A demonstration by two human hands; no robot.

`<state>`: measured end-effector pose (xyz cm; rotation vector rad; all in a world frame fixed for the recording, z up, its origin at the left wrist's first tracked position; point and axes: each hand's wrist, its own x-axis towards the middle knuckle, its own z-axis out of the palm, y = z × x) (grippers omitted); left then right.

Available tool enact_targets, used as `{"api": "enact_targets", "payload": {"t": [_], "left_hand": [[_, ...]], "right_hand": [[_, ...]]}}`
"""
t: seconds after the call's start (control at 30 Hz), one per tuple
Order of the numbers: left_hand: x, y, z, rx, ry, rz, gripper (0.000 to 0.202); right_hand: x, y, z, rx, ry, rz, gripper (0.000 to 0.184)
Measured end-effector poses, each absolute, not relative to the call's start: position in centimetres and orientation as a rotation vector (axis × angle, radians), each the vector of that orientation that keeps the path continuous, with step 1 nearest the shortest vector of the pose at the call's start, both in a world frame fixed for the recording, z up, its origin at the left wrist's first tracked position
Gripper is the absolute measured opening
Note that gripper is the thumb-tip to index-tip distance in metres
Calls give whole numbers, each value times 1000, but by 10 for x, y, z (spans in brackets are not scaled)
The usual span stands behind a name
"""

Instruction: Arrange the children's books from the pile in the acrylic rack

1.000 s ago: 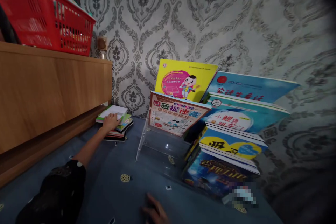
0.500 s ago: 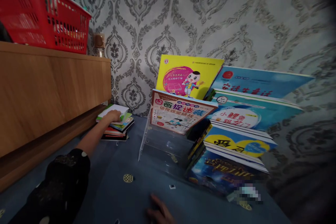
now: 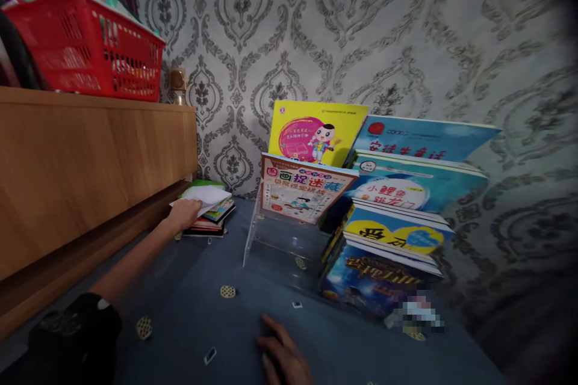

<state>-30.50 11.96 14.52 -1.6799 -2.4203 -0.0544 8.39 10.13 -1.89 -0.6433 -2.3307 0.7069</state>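
Reaching forward on the left, my left hand (image 3: 186, 213) is closed on the edge of a thin white book or booklet (image 3: 208, 196) on top of a small pile. Beneath and behind it lie a green book (image 3: 205, 183), a colourful green-and-blue book (image 3: 220, 209) and a red-edged book (image 3: 203, 227). At the bottom middle, my right hand (image 3: 286, 355) rests on or just over the dark blue cloth, fingers apart and nothing in them. A clear stepped book rack (image 3: 253, 237) stands beyond it, holding a yellow book (image 3: 318, 126) and a brown-bordered picture book (image 3: 302, 189).
The rack's right side holds several books in tiers, among them a light-blue one (image 3: 419, 135), a teal one (image 3: 419, 189) and a dark blue one (image 3: 374, 283). A wooden cabinet (image 3: 99, 156) bearing a red basket (image 3: 90, 42) borders the left. Patterned wallpaper (image 3: 298, 36) rises behind.
My left hand has shifted and lifted the near part of the white book, which now tilts over the pile. The right hand shows more fully. The camera view has shifted slightly.
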Motion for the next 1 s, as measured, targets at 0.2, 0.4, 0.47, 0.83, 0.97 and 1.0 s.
{"api": "enact_targets", "payload": {"t": [0.2, 0.4, 0.47, 0.83, 0.97, 1.0], "left_hand": [[-283, 35, 153, -1925, -2542, -130, 41], [-293, -14, 141, -2140, -2790, -892, 44], [-295, -12, 124, -2051, -2745, -783, 42], [-256, 35, 40, -1778, -2595, -336, 50], [-246, 23, 37, -1793, -2550, -274, 49], [-243, 18, 36, -1781, -2544, -260, 49]], "right_hand": [[88, 97, -1, -578, -2383, 816, 30], [84, 92, 13, -603, -2390, 900, 30], [83, 91, 15, -591, -2408, 911, 31], [82, 89, 19, -550, -2431, 856, 29], [82, 89, 20, -560, -2430, 845, 29], [82, 89, 19, -561, -2432, 840, 29]]}}
